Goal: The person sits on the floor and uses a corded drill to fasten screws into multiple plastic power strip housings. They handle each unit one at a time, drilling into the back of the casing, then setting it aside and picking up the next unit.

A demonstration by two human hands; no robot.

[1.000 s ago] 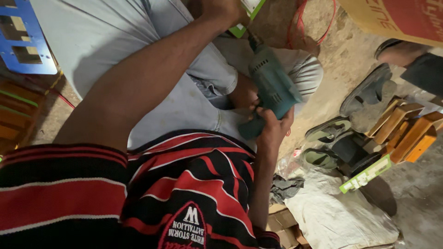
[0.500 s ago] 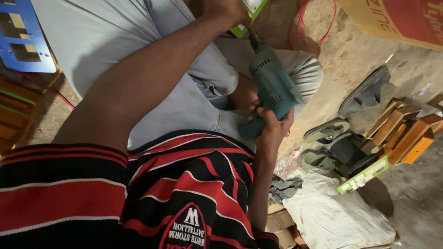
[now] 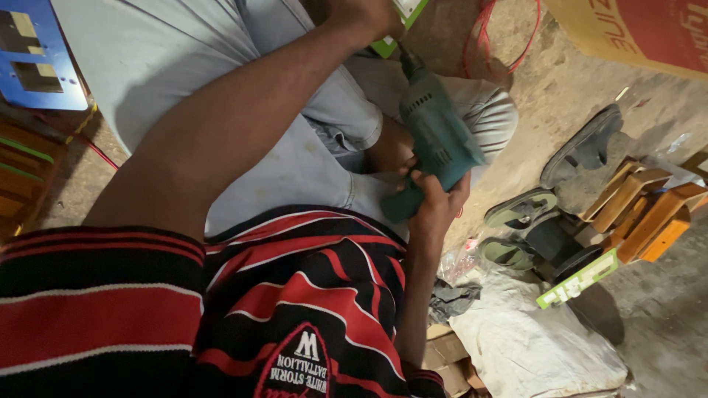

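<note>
My right hand [image 3: 436, 200] is closed around the handle of a teal electric drill [image 3: 436, 136], held over my lap. The drill's chuck and bit [image 3: 408, 63] point up toward a green-edged white board [image 3: 402, 16] at the top edge. My left arm reaches across my grey trousers [image 3: 221, 66], and my left hand [image 3: 366, 15] rests on or grips that board; the frame's top edge cuts off the fingers. My red and black striped shirt [image 3: 295, 295] fills the bottom of the view.
On the dirt floor to the right lie sandals [image 3: 525, 210], a green-and-white strip [image 3: 579, 280], several wooden blocks [image 3: 641, 206] and a white sack [image 3: 531, 343]. A red cable [image 3: 501, 37] loops at the top, beside a cardboard box [image 3: 634, 29]. A blue panel [image 3: 33, 55] sits at the upper left.
Both hands keep the same hold on the drill and the board. Only the view has shifted slightly.
</note>
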